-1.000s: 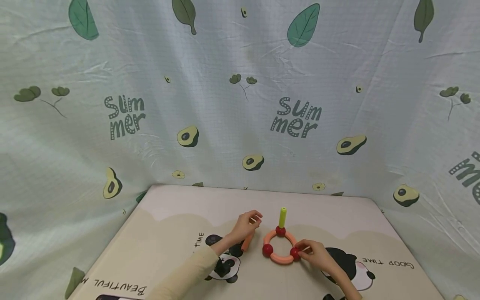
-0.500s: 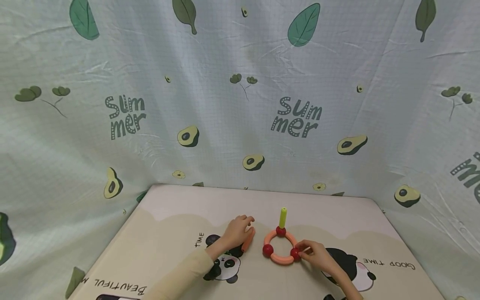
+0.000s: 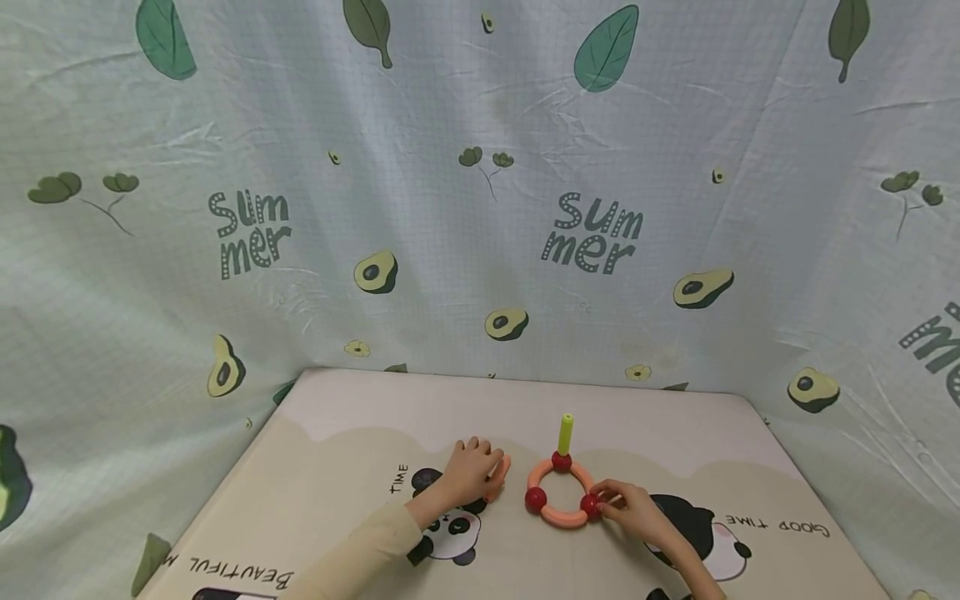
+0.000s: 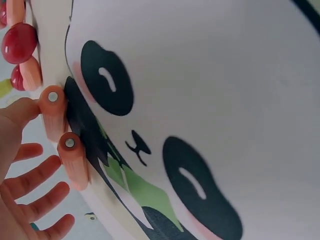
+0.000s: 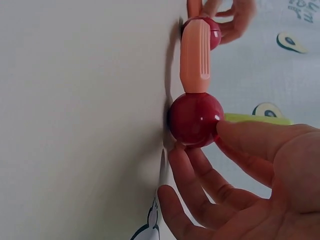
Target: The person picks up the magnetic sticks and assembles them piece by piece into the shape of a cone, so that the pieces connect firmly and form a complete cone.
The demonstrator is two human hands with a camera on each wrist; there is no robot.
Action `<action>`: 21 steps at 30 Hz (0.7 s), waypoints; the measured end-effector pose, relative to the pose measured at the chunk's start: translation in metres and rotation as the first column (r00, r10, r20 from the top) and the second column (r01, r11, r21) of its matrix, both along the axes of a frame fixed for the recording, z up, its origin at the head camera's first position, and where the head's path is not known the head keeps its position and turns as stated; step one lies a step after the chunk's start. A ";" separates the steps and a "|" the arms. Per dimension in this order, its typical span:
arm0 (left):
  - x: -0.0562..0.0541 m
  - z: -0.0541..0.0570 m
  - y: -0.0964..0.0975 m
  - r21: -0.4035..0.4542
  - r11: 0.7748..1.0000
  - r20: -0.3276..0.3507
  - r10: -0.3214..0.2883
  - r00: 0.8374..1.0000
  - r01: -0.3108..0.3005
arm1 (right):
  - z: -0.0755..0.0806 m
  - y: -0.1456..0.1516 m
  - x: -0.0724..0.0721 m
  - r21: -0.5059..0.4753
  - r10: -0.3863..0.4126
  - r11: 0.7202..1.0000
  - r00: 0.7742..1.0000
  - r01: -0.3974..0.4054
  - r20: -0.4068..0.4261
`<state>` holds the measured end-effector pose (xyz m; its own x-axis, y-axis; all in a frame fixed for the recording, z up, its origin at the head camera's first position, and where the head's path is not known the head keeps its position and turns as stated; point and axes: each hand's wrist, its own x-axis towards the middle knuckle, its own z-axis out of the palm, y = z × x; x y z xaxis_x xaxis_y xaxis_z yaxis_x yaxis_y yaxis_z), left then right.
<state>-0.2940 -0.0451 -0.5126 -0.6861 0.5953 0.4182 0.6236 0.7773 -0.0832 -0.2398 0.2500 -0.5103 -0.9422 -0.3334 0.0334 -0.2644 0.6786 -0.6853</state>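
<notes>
On the mat lies a ring of curved orange rods (image 3: 564, 518) joined by red balls (image 3: 536, 499). A yellow-green rod (image 3: 566, 435) stands out from its far ball. My right hand (image 3: 633, 510) pinches the ring's right red ball (image 5: 196, 119) between thumb and fingers. Left of the ring, my left hand (image 3: 470, 472) is over two loose curved orange rods. In the left wrist view its thumb touches one rod (image 4: 53, 112), and a fingertip is right at the other rod (image 4: 74, 159); the fingers are spread, and both rods show metal dots at their ends.
A panda-print mat (image 3: 360, 500) covers the table under both hands. Behind the table hangs a pale curtain (image 3: 435, 208) with avocado and leaf prints. A dark-edged flat object (image 3: 232, 594) shows at the front left edge.
My left hand has come down and back toward the left, from above the far end of the loose orange rods to right over them. My right hand stays on the red ball.
</notes>
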 end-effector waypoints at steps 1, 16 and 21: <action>0.000 -0.001 0.000 -0.017 1.000 0.003 -0.002 1.000 0.002 | 0.000 0.000 0.000 0.002 -0.002 1.000 1.000 0.002 -0.003; 0.000 -0.002 0.006 -0.157 0.987 0.062 0.041 0.997 -0.031 | 0.000 0.000 0.002 -0.001 -0.003 1.000 1.000 0.003 -0.008; -0.001 -0.004 0.008 -0.154 0.988 0.055 0.036 0.998 -0.027 | -0.001 0.000 0.002 -0.004 0.000 1.000 1.000 0.000 -0.007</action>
<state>-0.2953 -0.0375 -0.5168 -0.7256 0.6271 0.2832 0.6063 0.7773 -0.1679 -0.2379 0.2502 -0.5115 -0.9420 -0.3330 0.0411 -0.2689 0.6759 -0.6862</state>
